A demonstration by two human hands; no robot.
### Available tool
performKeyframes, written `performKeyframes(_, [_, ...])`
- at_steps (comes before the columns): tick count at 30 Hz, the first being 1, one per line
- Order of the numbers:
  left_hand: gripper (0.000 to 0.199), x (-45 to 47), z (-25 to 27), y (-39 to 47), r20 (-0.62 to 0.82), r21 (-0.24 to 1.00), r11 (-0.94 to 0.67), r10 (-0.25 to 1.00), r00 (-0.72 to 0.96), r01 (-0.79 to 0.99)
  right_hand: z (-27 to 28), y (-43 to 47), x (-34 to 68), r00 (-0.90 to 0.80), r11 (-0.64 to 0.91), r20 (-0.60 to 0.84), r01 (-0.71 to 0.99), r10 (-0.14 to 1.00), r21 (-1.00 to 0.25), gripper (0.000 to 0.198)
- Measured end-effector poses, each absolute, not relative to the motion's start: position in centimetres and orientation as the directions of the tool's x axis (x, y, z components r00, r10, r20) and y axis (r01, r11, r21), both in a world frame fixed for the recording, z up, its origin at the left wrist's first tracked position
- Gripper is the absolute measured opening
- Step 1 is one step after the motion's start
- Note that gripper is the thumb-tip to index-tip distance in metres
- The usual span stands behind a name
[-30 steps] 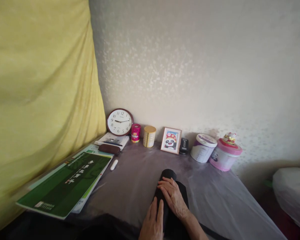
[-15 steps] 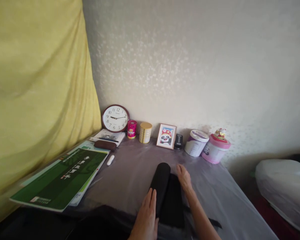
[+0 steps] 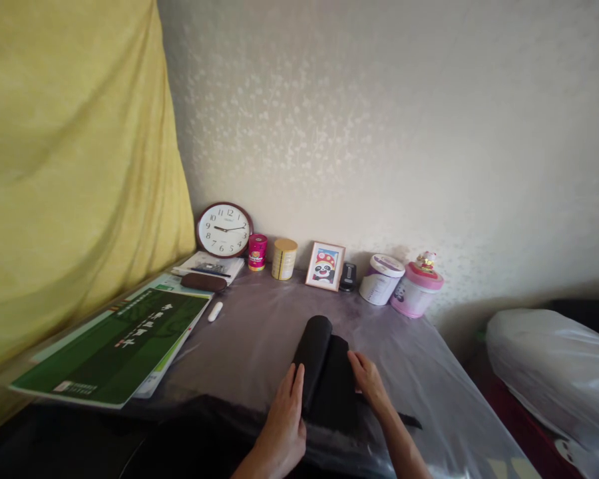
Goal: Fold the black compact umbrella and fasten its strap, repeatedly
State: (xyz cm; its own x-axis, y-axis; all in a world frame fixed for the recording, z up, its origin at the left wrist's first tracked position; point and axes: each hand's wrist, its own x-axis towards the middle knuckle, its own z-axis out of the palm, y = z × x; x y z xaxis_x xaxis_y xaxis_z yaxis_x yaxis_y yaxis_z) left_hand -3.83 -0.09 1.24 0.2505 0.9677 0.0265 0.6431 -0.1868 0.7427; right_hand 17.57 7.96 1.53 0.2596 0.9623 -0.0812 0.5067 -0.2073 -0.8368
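Observation:
A black fabric roll (image 3: pixel 313 352) lies on the table, with a flat unrolled flap (image 3: pixel 335 392) stretching to its right. My left hand (image 3: pixel 287 409) rests along the roll's near left side, fingers close together and pressed against it. At the flap's right edge, my right hand (image 3: pixel 369 382) pinches the fabric between thumb and fingers. A dark strap (image 3: pixel 410 420) sticks out past my right forearm. What the roll is for cannot be made out, and its near end is partly hidden by my left hand.
Green books (image 3: pixel 124 346), a brown case (image 3: pixel 203 282) and a white stick-like object (image 3: pixel 215 311) lie left. Along the wall stand a clock (image 3: pixel 224 229), pink tin (image 3: pixel 257 253), yellow-lidded can (image 3: pixel 284 259), panda frame (image 3: pixel 325 266), black object (image 3: pixel 348 277) and two tubs (image 3: pixel 381 279).
My right hand has come down and closed on the flap's right edge. My left hand stays against the roll. The whole view has shifted slightly.

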Motion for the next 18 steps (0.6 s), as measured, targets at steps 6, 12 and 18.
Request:
performKeyframes(6, [0.083, -4.0, 1.3, 0.3, 0.014, 0.759, -0.163, 0.972, 0.234, 0.63, 1.6, 8.4, 16.1, 0.265, -0.033, 0.176, 0.631, 0.948, -0.775, 0.038])
performKeyframes(12, [0.085, -4.0, 1.8, 0.4, -0.021, 0.766, -0.125, 0.976, 0.218, 0.63, 2.7, 8.9, 14.3, 0.193, 0.049, 0.18, 0.541, 0.964, -0.84, 0.037])
performKeyframes(18, [0.087, -3.9, 1.0, 0.4, 0.014, 0.734, -0.16, 0.975, 0.22, 0.66, 3.7, 10.3, 11.5, 0.205, 0.101, 0.217, 0.463, 0.954, -0.881, 0.046])
